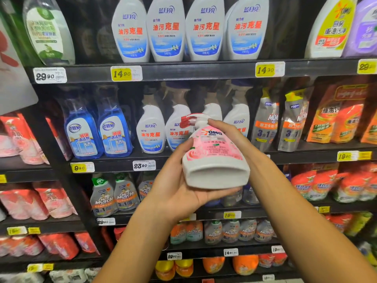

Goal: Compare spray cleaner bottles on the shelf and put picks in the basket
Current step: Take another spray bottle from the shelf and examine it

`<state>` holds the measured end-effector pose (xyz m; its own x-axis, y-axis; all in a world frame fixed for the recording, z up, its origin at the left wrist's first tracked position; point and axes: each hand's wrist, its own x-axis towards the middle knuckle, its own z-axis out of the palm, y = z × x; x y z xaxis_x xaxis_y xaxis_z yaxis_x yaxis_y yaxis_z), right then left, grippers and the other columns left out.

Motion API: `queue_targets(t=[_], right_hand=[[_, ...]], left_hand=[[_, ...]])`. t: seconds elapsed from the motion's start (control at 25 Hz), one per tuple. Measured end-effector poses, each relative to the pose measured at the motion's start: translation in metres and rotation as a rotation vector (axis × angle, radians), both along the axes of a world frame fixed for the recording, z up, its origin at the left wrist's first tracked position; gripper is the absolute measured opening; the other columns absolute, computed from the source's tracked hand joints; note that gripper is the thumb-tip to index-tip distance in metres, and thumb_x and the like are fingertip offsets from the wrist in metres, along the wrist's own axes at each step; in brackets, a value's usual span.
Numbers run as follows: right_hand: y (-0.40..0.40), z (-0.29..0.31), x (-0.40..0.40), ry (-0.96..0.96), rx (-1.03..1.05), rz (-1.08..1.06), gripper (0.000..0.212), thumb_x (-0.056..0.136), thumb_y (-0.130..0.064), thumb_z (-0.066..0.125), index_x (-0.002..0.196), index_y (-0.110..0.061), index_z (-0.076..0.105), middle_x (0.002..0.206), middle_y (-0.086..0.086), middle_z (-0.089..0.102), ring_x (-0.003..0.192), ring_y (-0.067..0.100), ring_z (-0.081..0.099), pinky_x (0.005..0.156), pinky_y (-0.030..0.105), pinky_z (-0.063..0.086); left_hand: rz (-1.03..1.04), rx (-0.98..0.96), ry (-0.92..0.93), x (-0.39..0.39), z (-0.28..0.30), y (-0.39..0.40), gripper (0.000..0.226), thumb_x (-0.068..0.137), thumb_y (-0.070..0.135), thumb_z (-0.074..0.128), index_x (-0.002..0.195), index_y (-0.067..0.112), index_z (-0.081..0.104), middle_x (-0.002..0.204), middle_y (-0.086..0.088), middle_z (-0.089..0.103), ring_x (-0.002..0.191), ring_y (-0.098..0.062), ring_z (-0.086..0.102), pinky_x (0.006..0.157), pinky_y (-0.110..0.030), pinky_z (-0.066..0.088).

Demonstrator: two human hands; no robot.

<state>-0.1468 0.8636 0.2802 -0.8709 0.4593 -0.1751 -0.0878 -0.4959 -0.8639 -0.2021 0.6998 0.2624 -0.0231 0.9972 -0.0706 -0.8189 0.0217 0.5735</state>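
Hands hold one pink-labelled spray bottle [214, 154] in front of the shelves [183, 71], its base tipped toward the camera and its red-and-white trigger head pointing up and left. The left hand [179, 180] cups the bottle from below and the left side, thumb laid along its edge, fingers curled under the base. The right hand [230, 135] wraps the bottle's neck and upper right side, fingers curled round it. Behind the bottle stand white spray bottles [151, 131]; left of those, two blue bottles [98, 131]. A yellow price tag [125, 73] sits on the shelf edge above the bottle. No basket shows.
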Motion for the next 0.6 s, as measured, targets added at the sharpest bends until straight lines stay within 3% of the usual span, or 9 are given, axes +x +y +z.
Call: queue_targets(t=[0.16, 0.4, 0.6], right_hand=[[0.000, 0.006, -0.003, -0.054, 0.016, 0.010, 0.034, 0.099, -0.033, 0.049, 0.092, -0.002, 0.062, 0.069, 0.012, 0.071, 0.058, 0.023, 0.070, 0.052, 0.027, 0.055], [0.003, 0.001, -0.004, -0.079, -0.008, -0.002, 0.031, 0.098, -0.031, 0.053, 0.093, -0.002, 0.062, 0.067, 0.013, 0.071, 0.055, 0.023, 0.070, 0.048, 0.027, 0.057], [0.006, 0.001, -0.003, -0.053, -0.017, -0.004, 0.031, 0.097, -0.033, 0.056, 0.094, -0.002, 0.062, 0.066, 0.014, 0.070, 0.056, 0.025, 0.071, 0.048, 0.030, 0.057]], left_hand=[[0.043, -0.072, -0.062, 0.002, 0.014, 0.000, 0.055, 0.081, 0.038, 0.066, 0.125, 0.006, 0.064, 0.122, -0.026, 0.065, 0.112, -0.048, 0.061, 0.083, -0.071, 0.046], [0.057, -0.106, -0.061, 0.000, 0.013, 0.004, 0.052, 0.084, 0.039, 0.065, 0.124, 0.006, 0.063, 0.119, -0.026, 0.067, 0.107, -0.047, 0.064, 0.082, -0.070, 0.048], [-0.001, -0.060, -0.055, -0.008, -0.001, 0.009, 0.060, 0.076, 0.034, 0.073, 0.128, 0.007, 0.061, 0.127, -0.027, 0.062, 0.116, -0.051, 0.057, 0.085, -0.071, 0.048]])
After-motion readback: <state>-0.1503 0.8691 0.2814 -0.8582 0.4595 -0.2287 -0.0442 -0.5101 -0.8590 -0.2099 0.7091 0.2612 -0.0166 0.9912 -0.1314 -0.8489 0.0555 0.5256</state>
